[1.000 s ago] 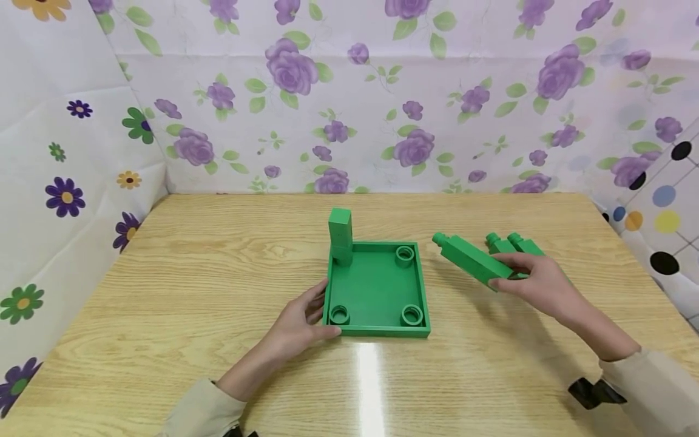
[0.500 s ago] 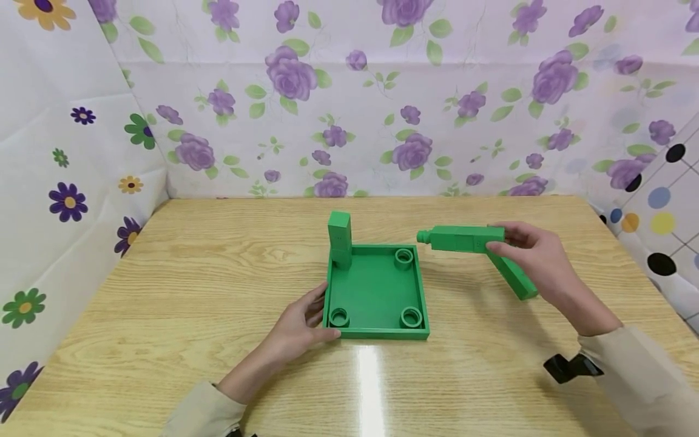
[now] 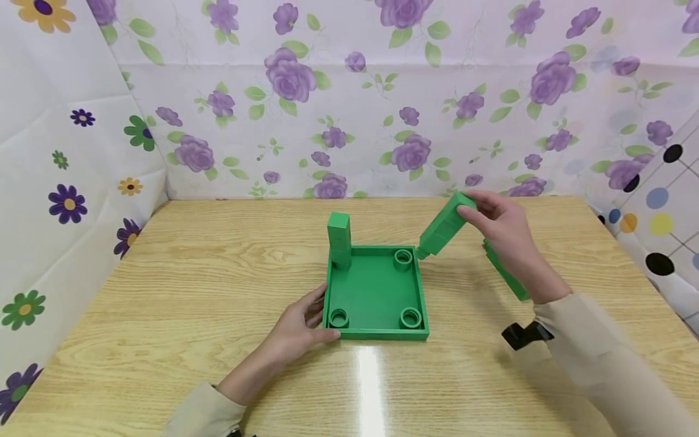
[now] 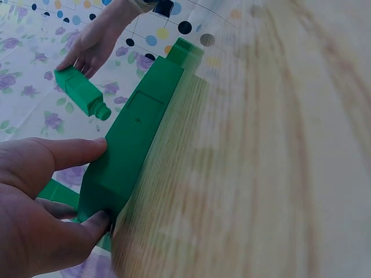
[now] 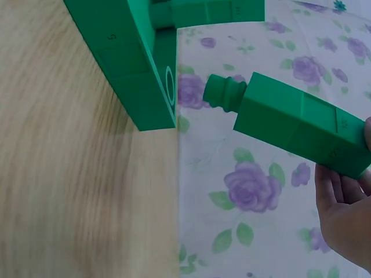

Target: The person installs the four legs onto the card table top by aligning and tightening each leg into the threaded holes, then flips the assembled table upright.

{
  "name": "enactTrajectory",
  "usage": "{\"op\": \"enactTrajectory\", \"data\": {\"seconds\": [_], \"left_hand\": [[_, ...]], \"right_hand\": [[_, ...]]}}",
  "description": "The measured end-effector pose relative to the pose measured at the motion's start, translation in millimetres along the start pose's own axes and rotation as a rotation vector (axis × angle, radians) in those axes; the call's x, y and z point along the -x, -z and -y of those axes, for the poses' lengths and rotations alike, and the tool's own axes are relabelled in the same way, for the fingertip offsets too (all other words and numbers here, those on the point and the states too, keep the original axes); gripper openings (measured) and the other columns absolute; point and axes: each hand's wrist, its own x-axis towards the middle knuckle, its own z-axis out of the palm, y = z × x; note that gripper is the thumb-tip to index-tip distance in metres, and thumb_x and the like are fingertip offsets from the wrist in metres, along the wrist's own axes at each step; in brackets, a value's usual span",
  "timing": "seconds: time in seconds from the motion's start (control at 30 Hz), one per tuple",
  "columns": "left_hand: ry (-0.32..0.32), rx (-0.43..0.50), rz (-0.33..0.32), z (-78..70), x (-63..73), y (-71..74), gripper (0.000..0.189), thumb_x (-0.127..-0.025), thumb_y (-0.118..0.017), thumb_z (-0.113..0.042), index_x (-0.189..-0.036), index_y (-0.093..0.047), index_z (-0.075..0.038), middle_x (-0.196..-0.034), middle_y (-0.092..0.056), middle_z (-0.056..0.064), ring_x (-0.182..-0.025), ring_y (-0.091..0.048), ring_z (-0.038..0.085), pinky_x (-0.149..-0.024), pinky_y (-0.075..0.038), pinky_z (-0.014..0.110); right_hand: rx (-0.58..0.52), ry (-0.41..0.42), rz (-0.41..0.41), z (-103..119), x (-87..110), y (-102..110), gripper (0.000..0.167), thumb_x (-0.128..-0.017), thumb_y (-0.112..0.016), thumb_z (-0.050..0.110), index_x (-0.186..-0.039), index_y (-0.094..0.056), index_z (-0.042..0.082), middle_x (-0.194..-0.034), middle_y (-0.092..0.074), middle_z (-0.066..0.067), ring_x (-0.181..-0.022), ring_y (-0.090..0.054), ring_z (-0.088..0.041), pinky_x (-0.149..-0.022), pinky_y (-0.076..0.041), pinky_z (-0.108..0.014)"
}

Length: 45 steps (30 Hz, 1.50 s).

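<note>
A square green tray [image 3: 377, 294] with raised edges lies on the table, round threaded sockets [image 3: 411, 317] in three corners. At its back left corner a green square post [image 3: 340, 237] stands upright. My left hand [image 3: 295, 325] grips the front left corner, thumb along the front edge; the left wrist view shows its fingers on the tray wall [image 4: 136, 119]. Up by the top face, my right hand [image 3: 502, 230] pinches a second green post [image 3: 445, 227] by its plain end. That post tilts down leftward, its threaded tip [image 5: 223, 92] just outside the back right corner.
Another green post [image 3: 506, 273] lies on the wooden table [image 3: 218, 291] to the right, partly hidden behind the right hand. A flowered cloth [image 3: 229, 60] hangs along the back, with patterned cloths at both sides.
My right hand has lifted the post off the right side and carried it left toward the tray, turning its threaded end downward. The left hand stays at the tray corner.
</note>
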Motion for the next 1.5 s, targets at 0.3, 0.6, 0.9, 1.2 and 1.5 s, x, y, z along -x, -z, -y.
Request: {"op": "enactTrajectory", "data": {"seconds": [0.3, 0.6, 0.9, 1.2, 1.5], "left_hand": [[0.008, 0.013, -0.001, 2.2, 1.4, 0.2, 0.090, -0.079, -0.075, 0.006, -0.153, -0.025, -0.004, -0.146, -0.039, 0.020, -0.134, -0.037, 0.037, -0.107, -0.039, 0.036], [-0.016, 0.013, 0.029, 2.5, 0.0, -0.3, 0.089, -0.079, -0.074, 0.006, -0.152, -0.024, -0.001, -0.147, -0.037, 0.023, -0.134, -0.036, 0.038, -0.107, -0.039, 0.037], [-0.011, 0.008, 0.019, 2.7, -0.5, 1.5, 0.089, -0.079, -0.075, 0.005, -0.153, -0.024, -0.004, -0.147, -0.037, 0.021, -0.135, -0.036, 0.036, -0.107, -0.039, 0.036], [-0.024, 0.019, 0.021, 4.4, -0.5, 1.6, 0.091, -0.079, -0.075, 0.006, -0.153, -0.023, -0.002, -0.147, -0.037, 0.022, -0.134, -0.036, 0.037, -0.107, -0.039, 0.037], [-0.019, 0.018, 0.017, 4.3, -0.7, 1.8, 0.090, -0.079, -0.075, 0.005, -0.153, -0.023, -0.002, -0.147, -0.037, 0.021, -0.134, -0.036, 0.036, -0.106, -0.039, 0.036]], "right_hand": [[0.148, 0.083, 0.135, 3, -19.2, -31, 0.040, -0.096, -0.063, 0.016, -0.132, -0.056, -0.001, -0.105, -0.062, -0.014, -0.103, -0.057, -0.022, -0.099, -0.048, -0.036], [0.222, 0.092, 0.231, 2, -19.9, -43, 0.040, -0.094, -0.065, 0.011, -0.131, -0.057, -0.001, -0.115, -0.058, -0.017, -0.111, -0.055, -0.031, -0.096, -0.050, -0.035], [0.285, 0.107, 0.316, 9, -25.8, -47, 0.039, -0.096, -0.063, 0.014, -0.131, -0.055, 0.001, -0.124, -0.056, -0.016, -0.115, -0.051, -0.030, -0.098, -0.048, -0.034], [0.311, 0.119, 0.356, 9, -26.9, -43, 0.042, -0.097, -0.061, 0.013, -0.136, -0.053, 0.001, -0.131, -0.054, -0.016, -0.118, -0.052, -0.031, -0.097, -0.049, -0.034], [0.468, 0.169, 0.345, 18, -25.2, -42, 0.049, -0.094, -0.067, 0.019, -0.137, -0.052, 0.001, -0.123, -0.061, -0.018, -0.099, -0.064, -0.029, -0.078, -0.057, -0.040]]}}
